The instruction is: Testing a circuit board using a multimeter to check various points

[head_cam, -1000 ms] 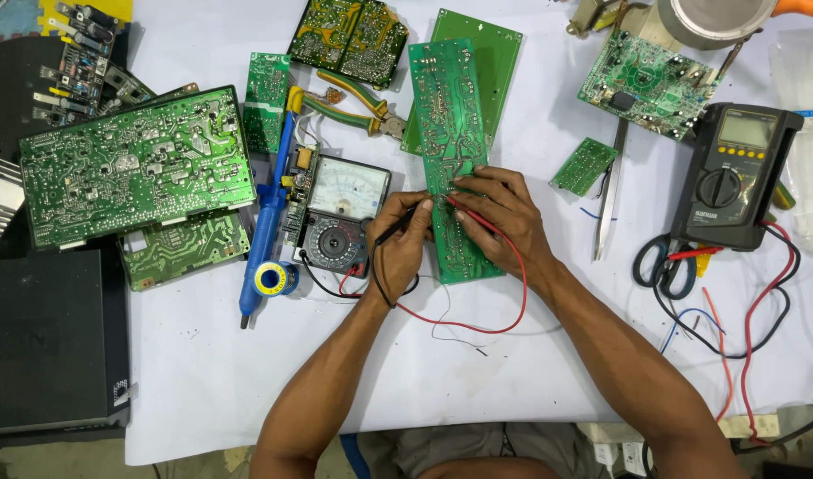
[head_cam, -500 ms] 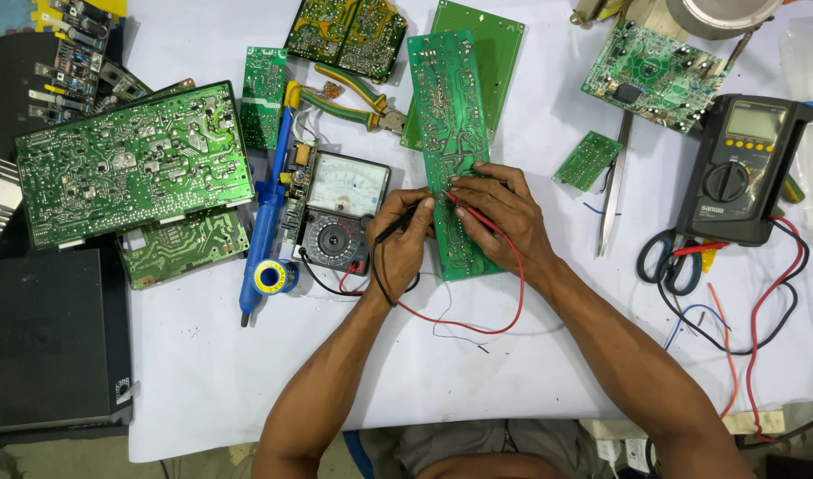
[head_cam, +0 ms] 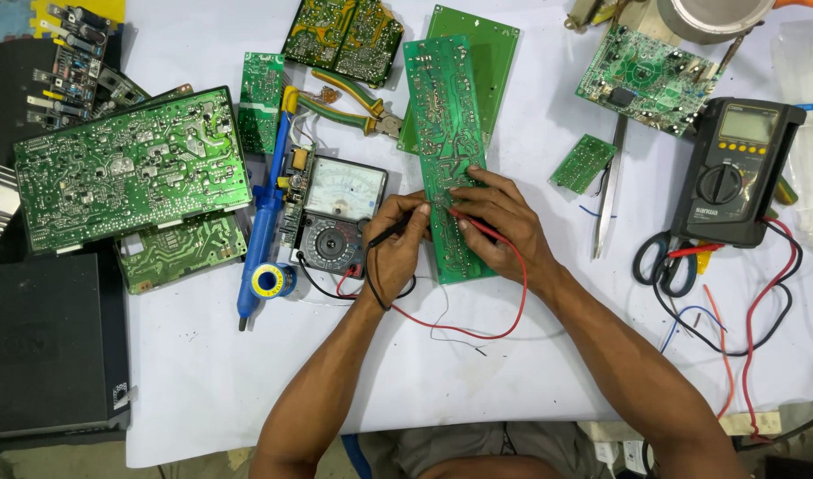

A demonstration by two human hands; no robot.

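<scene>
Two hands met over the long green board (head_cam: pixel 448 151) at the middle of the white desk (head_cam: pixel 513 372). That board lay flat, solder side up, its far end overlapping a second green board (head_cam: pixel 491 53). The left hand (head_cam: pixel 398 253) sat at the board's left edge, its grip pinching the black probe (head_cam: pixel 390 233), tip aimed at the board. The right hand (head_cam: pixel 504 226) rested on the board itself, fingers pressed together around the red probe (head_cam: pixel 473 222), whose tip touched the solder side. A red lead (head_cam: pixel 513 310) looped from the right hand across the desk and back toward the analog meter (head_cam: pixel 336 213), which lay just beside the left hand, face up. Left of the meter lay a blue desoldering pump (head_cam: pixel 265 222) with a solder spool (head_cam: pixel 269 280) at its lower end. Green-handled pliers (head_cam: pixel 344 98) lay above the meter. A big board (head_cam: pixel 132 168) covered the left side, with a smaller one (head_cam: pixel 180 253) under its lower edge. Far right stood a dark digital meter (head_cam: pixel 734 173), well apart from both hands, scissors (head_cam: pixel 659 262) just beside it, tweezers (head_cam: pixel 609 191) between it and the long board.
</scene>
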